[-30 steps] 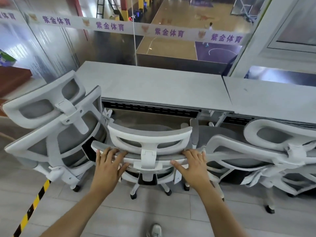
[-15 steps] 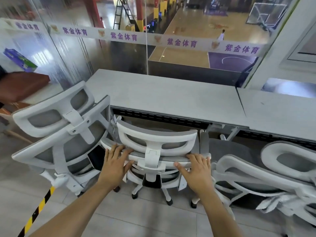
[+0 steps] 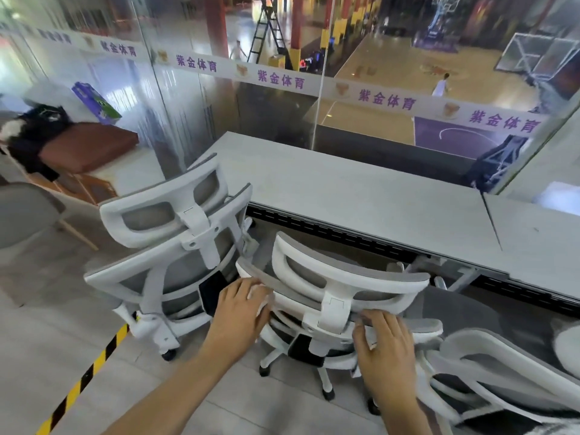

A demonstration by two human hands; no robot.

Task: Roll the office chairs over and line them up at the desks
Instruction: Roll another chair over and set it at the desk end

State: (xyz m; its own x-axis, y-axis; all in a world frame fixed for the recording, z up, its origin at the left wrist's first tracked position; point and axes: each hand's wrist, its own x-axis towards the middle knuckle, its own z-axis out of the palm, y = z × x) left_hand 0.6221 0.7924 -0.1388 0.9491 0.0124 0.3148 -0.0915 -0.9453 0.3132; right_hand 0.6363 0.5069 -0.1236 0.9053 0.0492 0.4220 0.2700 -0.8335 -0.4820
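Observation:
Three white-framed, grey-mesh office chairs stand at a long grey desk (image 3: 361, 189). The middle chair (image 3: 342, 284) faces the desk with its seat tucked under the edge. My left hand (image 3: 243, 306) grips the left end of its backrest top. My right hand (image 3: 384, 340) grips the right end. The left chair (image 3: 175, 246) stands close beside it, turned slightly, at the desk's left end. Only part of the right chair (image 3: 499, 372) shows at the frame's lower right, nearly touching the middle one.
A second desk (image 3: 539, 233) adjoins on the right. A glass wall (image 3: 282, 98) stands behind the desks. Yellow-black tape (image 3: 84, 378) runs along the floor at lower left. A brown cushion on boxes (image 3: 84, 149) and a grey chair (image 3: 22, 211) sit at left.
My view has swung left and up, so the right chair slid toward the frame edge. Both hands stay on the middle chair's backrest, with the fingers curled tighter over it.

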